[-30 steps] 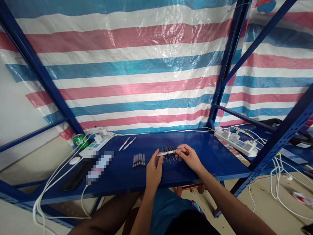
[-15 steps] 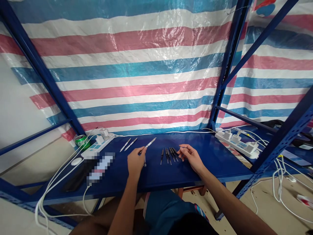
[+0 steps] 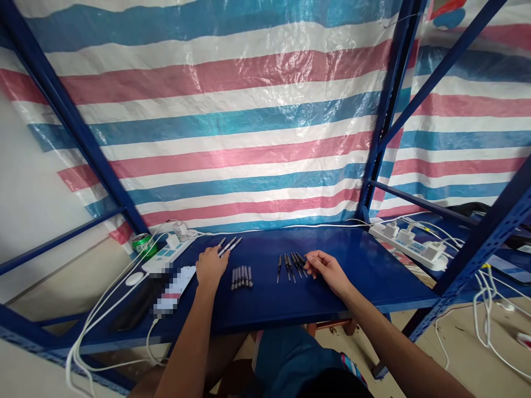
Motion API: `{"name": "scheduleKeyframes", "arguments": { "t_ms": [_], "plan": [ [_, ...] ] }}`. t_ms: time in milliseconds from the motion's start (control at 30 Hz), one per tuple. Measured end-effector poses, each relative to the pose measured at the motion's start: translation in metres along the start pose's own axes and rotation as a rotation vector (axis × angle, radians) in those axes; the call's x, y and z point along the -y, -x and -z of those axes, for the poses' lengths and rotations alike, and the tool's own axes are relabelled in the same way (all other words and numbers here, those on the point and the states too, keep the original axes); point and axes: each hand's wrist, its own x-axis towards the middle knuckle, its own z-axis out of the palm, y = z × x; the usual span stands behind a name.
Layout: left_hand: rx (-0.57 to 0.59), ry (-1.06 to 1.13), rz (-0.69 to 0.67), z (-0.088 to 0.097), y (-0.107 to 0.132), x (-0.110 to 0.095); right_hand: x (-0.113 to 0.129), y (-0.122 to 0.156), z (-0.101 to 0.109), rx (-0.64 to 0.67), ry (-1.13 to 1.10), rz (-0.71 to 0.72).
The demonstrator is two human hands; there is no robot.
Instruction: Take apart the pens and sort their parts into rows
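Observation:
My left hand [image 3: 211,265] rests on the blue shelf [image 3: 352,276], fingers stretched toward three white pens [image 3: 229,245] lying side by side at its fingertips. It holds nothing. A row of several short dark pen barrels [image 3: 241,277] lies just right of that hand. My right hand [image 3: 326,266] lies with fingers curled at the right end of a fan of several thin dark pen parts [image 3: 291,264], touching the nearest one.
A white power strip [image 3: 166,254] with chargers, a green can [image 3: 143,243] and white cables sit at the shelf's left end. A dark phone [image 3: 139,304] and a blurred item lie near the front left. A second power strip [image 3: 409,243] stands at the right. Striped tarp hangs behind.
My left hand carried the white pen left from the middle and laid it beside the two white pens. My right hand let go of it and dropped onto the dark parts.

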Motion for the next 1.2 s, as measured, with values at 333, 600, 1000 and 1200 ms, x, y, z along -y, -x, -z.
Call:
{"name": "scheduleKeyframes", "arguments": {
  "t_ms": [333,600,1000,1200],
  "plan": [
    [-0.166,-0.097,0.324,0.061,0.068,0.139,0.000,0.002,-0.002,0.014,0.033,-0.016],
    [0.058,-0.206,0.401,0.068,0.060,0.202,0.001,0.001,-0.003,0.009,0.045,-0.027],
    [0.074,-0.069,0.220,0.065,0.043,0.253,-0.003,0.000,-0.001,0.004,0.046,-0.036],
    [-0.023,0.043,0.217,0.068,0.064,0.250,-0.001,0.001,0.000,0.019,0.061,-0.040]
  ]
}}
